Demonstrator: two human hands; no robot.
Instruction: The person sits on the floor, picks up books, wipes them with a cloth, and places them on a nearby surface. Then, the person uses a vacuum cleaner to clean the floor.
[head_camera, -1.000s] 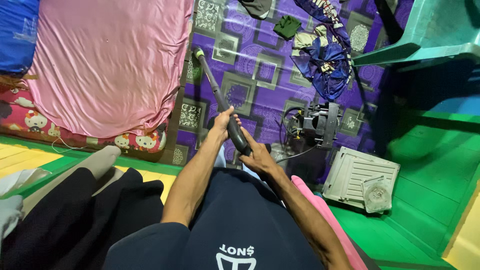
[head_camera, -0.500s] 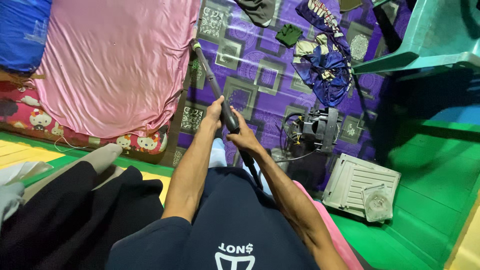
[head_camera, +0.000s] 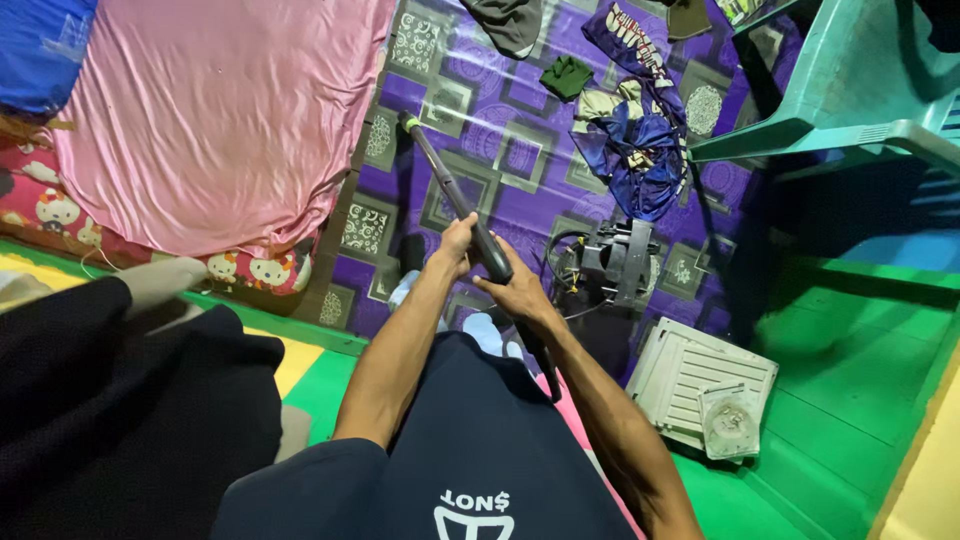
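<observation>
I hold a long dark pole (head_camera: 440, 172) with a green tip (head_camera: 407, 119) that slants away over the purple patterned mat (head_camera: 520, 150). My left hand (head_camera: 456, 243) grips it higher up. Just below, my right hand (head_camera: 517, 292) is wrapped around the thicker black handle part. The pole's tip lies close to the edge of the pink mattress (head_camera: 220, 110). Its lower end runs behind my right forearm and is hidden.
A black motor-like device with wires (head_camera: 610, 262) sits on the mat right of my hands. A grey slatted grille (head_camera: 690, 370) with a clear round piece (head_camera: 728, 422) lies on the green floor. Crumpled clothes (head_camera: 640, 150) and a teal plastic chair (head_camera: 860, 90) are beyond.
The pole's tip has swung right, away from the mattress edge. Both hands keep their grip and sit a little further right and lower in view. The camera view shifted slightly left.
</observation>
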